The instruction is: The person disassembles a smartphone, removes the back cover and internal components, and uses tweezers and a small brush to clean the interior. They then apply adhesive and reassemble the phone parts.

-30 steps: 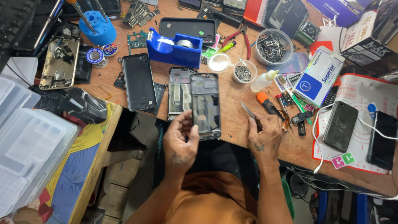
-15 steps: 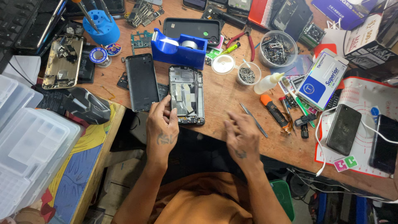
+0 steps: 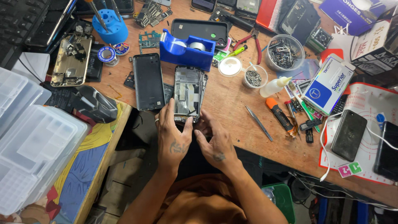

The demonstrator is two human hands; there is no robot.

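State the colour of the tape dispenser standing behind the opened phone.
Blue: the tape dispenser shows clearly in the head view.

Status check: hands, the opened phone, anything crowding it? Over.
Left hand and right hand both on near end of opened phone frame. Frame flat on bench. Black phone beside it, tweezers lying right.

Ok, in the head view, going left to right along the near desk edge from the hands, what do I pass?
Left hand → opened phone → right hand → tweezers → orange screwdriver → black phone on the red-edged mat.
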